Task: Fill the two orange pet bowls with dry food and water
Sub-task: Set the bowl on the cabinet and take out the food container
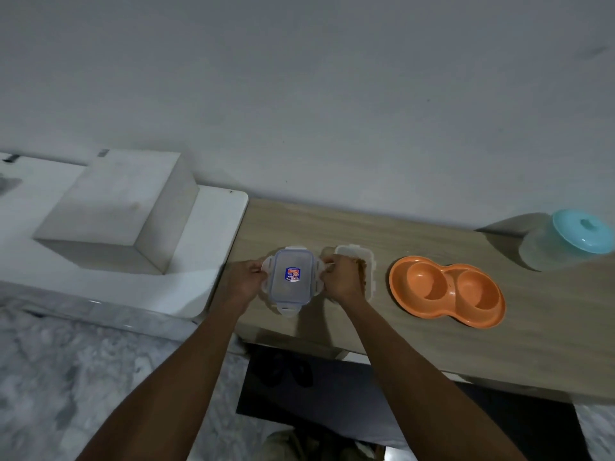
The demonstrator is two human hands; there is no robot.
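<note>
A clear rectangular lid (pixel 290 277) with blue trim and a blue-red sticker is held between both hands just above the wooden shelf (pixel 432 341). My left hand (pixel 244 277) pinches its left clip and my right hand (pixel 339 281) pinches its right clip. Behind my right hand stands the open clear container (pixel 361 261) with brown dry food inside, partly hidden. To the right lies the orange double pet bowl (pixel 446 291), both hollows empty. A clear jug with a turquoise lid (pixel 565 241) stands at the far right near the wall.
A white block (pixel 116 207) sits on a white surface (pixel 213 234) left of the shelf. The grey wall (pixel 332 111) runs right behind the shelf. Below the shelf edge is a dark opening (pixel 316 387); mottled grey floor (pixel 66 377) lies at lower left.
</note>
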